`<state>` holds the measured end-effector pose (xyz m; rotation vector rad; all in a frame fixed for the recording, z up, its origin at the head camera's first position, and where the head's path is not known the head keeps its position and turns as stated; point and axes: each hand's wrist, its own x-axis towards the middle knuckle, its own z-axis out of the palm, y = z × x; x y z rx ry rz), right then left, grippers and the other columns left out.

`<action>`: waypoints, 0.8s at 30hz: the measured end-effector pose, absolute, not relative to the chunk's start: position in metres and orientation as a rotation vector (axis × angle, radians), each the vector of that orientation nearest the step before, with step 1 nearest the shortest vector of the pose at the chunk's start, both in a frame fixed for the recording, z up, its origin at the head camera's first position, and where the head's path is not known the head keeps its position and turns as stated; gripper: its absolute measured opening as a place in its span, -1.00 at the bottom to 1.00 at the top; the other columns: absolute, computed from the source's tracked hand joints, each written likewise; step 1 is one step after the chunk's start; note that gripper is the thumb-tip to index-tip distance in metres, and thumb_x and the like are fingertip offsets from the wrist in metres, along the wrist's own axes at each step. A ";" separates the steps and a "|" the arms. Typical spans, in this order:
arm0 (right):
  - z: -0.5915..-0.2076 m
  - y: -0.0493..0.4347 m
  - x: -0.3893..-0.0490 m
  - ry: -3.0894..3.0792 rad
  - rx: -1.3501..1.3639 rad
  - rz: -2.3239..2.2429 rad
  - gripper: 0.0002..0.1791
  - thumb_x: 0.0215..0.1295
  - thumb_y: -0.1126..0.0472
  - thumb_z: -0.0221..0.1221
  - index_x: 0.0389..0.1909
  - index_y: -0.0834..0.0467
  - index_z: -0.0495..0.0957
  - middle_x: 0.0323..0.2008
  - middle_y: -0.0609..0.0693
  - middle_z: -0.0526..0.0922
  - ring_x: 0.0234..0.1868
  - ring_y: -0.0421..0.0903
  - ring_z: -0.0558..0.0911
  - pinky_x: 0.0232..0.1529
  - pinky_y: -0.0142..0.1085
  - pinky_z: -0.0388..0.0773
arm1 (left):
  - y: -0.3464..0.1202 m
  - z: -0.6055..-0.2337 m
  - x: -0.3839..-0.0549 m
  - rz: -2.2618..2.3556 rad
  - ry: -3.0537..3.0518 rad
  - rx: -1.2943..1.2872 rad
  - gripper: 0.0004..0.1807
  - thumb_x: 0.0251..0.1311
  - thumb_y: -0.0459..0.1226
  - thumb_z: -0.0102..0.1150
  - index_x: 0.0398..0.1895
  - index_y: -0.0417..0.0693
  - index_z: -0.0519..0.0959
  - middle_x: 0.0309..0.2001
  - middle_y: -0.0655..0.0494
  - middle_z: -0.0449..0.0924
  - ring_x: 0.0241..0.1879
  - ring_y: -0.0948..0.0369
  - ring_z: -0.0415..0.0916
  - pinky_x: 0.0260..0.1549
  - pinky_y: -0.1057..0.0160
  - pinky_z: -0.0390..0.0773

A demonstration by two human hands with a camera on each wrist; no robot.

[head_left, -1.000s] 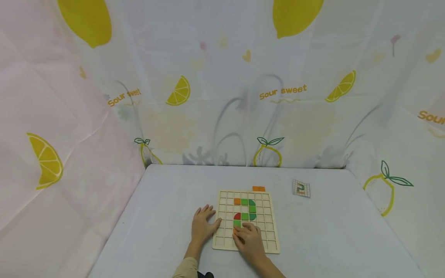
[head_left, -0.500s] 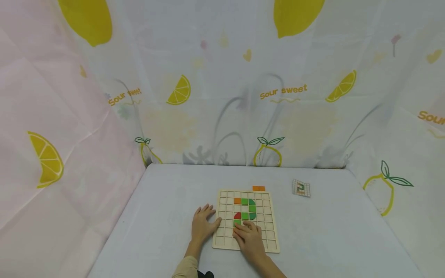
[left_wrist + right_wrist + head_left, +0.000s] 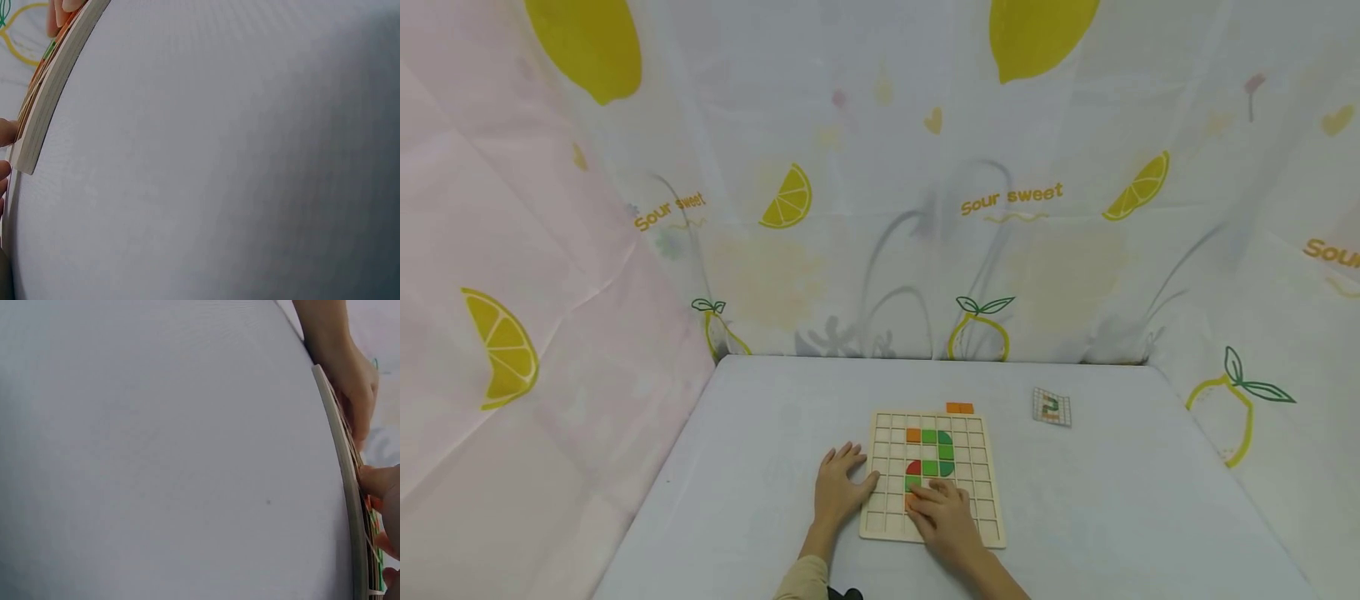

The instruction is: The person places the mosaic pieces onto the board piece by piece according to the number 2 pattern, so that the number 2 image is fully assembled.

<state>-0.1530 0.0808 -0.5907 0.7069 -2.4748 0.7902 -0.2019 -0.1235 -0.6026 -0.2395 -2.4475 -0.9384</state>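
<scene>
A pale wooden grid board (image 3: 887, 523) lies on the table, with green, orange and red tiles set in its cells in a curved path. My left hand (image 3: 838, 490) rests at the board's left edge, fingers relaxed and thumb touching the rim. Over the lower middle of the board, my right hand (image 3: 949, 518) pinches an orange tile (image 3: 908, 502) between thumb and index finger, at the cell below a green tile (image 3: 912, 482). The fingers partly hide that orange tile. In the right wrist view, the right thumb (image 3: 379, 481) comes in at the board's edge (image 3: 342, 450).
Two orange tiles (image 3: 959, 408) lie side by side at the board's far edge. A small printed card (image 3: 1052, 407) with a gridded pattern sits farther right on the white table (image 3: 760, 417). Lemon-printed cloth walls (image 3: 850, 275) enclose the table at the back and sides.
My right hand has shifted slightly to the right and its wrist has tilted a little, so a bit more of the orange tile shows. The left hand stays in place.
</scene>
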 end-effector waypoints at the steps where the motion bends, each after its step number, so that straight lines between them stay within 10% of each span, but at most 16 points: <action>1: -0.591 0.083 -0.155 -2.462 0.718 0.790 -0.94 0.01 0.17 0.35 -0.45 0.03 0.73 -0.13 -0.07 0.71 -0.06 0.00 0.54 -0.22 -0.11 0.38 | -0.123 -0.603 -0.202 -0.941 -2.445 -0.239 -0.64 -0.19 -0.16 0.38 -0.31 -0.21 0.68 -0.12 -0.12 0.67 0.02 -0.07 0.55 0.19 -0.08 0.35; 10: -0.577 0.119 -0.214 -2.259 0.558 0.825 -0.73 -0.05 0.39 0.33 -0.24 0.31 0.64 -0.19 0.23 0.64 -0.20 0.16 0.55 -0.30 0.07 0.52 | -0.124 -0.604 -0.203 -0.939 -2.416 -0.262 -0.64 -0.20 -0.19 0.40 -0.31 -0.24 0.68 -0.14 -0.14 0.67 0.00 -0.08 0.56 0.18 -0.08 0.36; 24: -0.559 0.136 -0.293 -2.915 0.022 0.868 -0.56 0.30 0.09 0.02 0.11 0.24 0.50 0.03 0.37 0.40 0.01 0.32 0.38 -0.15 0.19 0.44 | -0.124 -0.600 -0.202 -0.936 -2.432 -0.257 -0.63 -0.20 -0.18 0.39 -0.31 -0.25 0.68 -0.14 -0.14 0.67 0.00 -0.08 0.56 0.19 -0.07 0.35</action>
